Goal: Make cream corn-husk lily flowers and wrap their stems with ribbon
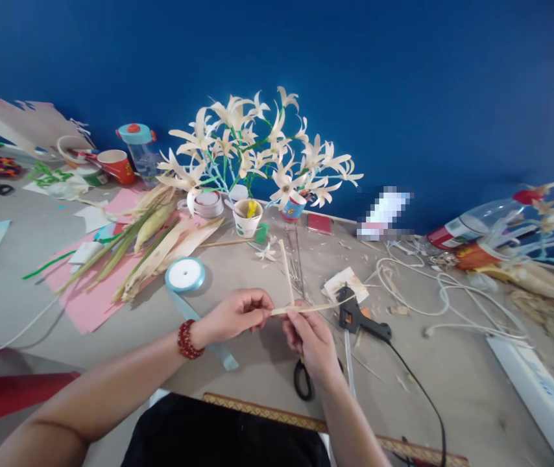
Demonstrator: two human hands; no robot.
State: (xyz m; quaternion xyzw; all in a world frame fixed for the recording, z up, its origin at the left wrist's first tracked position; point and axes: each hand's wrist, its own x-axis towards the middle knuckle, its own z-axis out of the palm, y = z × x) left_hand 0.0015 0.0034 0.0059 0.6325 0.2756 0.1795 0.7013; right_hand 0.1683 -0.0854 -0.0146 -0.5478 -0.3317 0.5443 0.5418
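Observation:
My left hand (240,314) pinches one end of a pale corn husk strip (323,307) stretched sideways above the table. My right hand (312,337) is closed on the same strip near its middle, where a second narrow pale strip (285,271) stands up from the fingers. The far end of the sideways strip reaches over a black hot glue gun (348,308), right of my right hand. Partly hidden under my right hand and wrist are black-handled scissors (302,381). A light blue ribbon roll (185,275) lies beyond my left hand, its loose tail running beneath my left wrist.
Pale husk flowers (252,139) stand in cups by the blue wall. Dried corn husks (167,256) lie on pink paper (85,311) at left. White cables (445,292), a plastic bottle (471,220) and a white power strip (532,395) occupy the right side.

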